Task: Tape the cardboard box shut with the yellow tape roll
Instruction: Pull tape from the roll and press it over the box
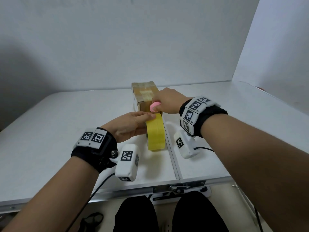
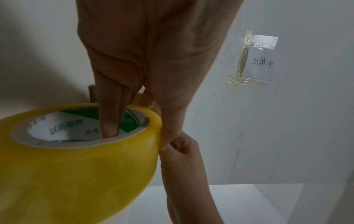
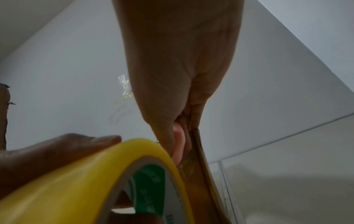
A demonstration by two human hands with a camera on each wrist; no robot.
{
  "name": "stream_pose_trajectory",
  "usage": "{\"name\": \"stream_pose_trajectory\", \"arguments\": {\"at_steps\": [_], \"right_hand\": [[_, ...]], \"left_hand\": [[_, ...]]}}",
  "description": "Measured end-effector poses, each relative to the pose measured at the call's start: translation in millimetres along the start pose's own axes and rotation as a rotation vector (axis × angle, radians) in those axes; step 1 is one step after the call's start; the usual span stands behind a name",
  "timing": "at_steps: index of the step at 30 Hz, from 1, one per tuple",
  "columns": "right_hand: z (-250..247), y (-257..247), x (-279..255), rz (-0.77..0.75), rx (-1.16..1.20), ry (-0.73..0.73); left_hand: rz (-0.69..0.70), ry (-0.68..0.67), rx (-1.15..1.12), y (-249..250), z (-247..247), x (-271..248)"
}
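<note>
A brown cardboard box (image 1: pixel 143 95) with clear tape across its top stands in the middle of the table. Just in front of it the yellow tape roll (image 1: pixel 155 133) stands on edge. My left hand (image 1: pixel 148 118) holds the roll (image 2: pixel 76 159), with fingers (image 2: pixel 109 121) inside the core and the thumb on the outer rim. My right hand (image 1: pixel 158 104) grips a small pink tool (image 1: pixel 153 107) at the box's near top edge, right above the roll. In the right wrist view the pink tool (image 3: pixel 179 141) sits against the box edge (image 3: pixel 201 157), beside the roll (image 3: pixel 91 181).
The white folding table (image 1: pixel 50 131) has a centre seam (image 1: pixel 173 156) running towards me and a latch (image 1: pixel 177 188) at its front edge. White walls stand behind and to the right. A paper note (image 2: pixel 258 60) is taped to the wall. My legs are below the table front.
</note>
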State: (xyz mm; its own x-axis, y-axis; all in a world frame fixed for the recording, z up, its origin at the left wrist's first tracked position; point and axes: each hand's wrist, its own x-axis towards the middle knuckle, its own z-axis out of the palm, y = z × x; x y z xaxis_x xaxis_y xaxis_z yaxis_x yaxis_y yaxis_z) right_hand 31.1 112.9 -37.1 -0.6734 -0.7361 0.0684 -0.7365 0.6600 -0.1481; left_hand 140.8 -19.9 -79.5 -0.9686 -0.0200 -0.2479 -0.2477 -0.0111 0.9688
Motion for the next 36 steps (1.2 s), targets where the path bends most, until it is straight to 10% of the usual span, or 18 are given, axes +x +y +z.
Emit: {"name": "stream_pose_trajectory", "arguments": {"at_steps": [36], "right_hand": [[-11.9,-16.8,12.6,-0.024,-0.042,-0.158]], "left_hand": [[-0.102,0.016,-0.049,7.0,-8.7,1.8]]}}
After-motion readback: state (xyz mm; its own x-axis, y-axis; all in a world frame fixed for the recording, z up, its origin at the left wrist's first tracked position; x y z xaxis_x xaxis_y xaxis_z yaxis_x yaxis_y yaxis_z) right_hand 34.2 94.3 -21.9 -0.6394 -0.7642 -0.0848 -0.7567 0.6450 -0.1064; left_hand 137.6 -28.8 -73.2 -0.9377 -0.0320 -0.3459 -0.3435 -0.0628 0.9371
